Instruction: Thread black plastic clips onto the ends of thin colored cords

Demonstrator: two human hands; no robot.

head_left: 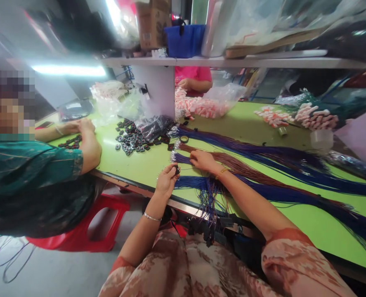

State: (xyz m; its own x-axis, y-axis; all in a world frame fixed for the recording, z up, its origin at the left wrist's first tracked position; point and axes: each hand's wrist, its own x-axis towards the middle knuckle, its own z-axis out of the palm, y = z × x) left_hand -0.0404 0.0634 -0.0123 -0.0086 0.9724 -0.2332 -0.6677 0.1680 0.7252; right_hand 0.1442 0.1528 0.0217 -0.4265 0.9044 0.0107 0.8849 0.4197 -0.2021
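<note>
My left hand (167, 178), near the table's front edge, pinches a small black plastic connector (176, 169) between thumb and fingers. A thin dark wire seems to run from it toward the right. My right hand (204, 161) rests on a bundle of blue wires (183, 158), its fingers bent and closed on them; how many wires it grips is hidden. Brown wires (232, 160) lie just behind that hand. Another blue bundle (187, 181) lies below my hands, and some black connectors (209, 235) with wires hang over the edge at my lap.
Loose black connectors (130, 138) are heaped left of centre, near a roll of tape (184, 139). A co-worker's arm (90, 144) rests on the table at left, beside a red stool (108, 222). Orange-white parts (206, 106) lie behind. A shelf (232, 62) crosses above.
</note>
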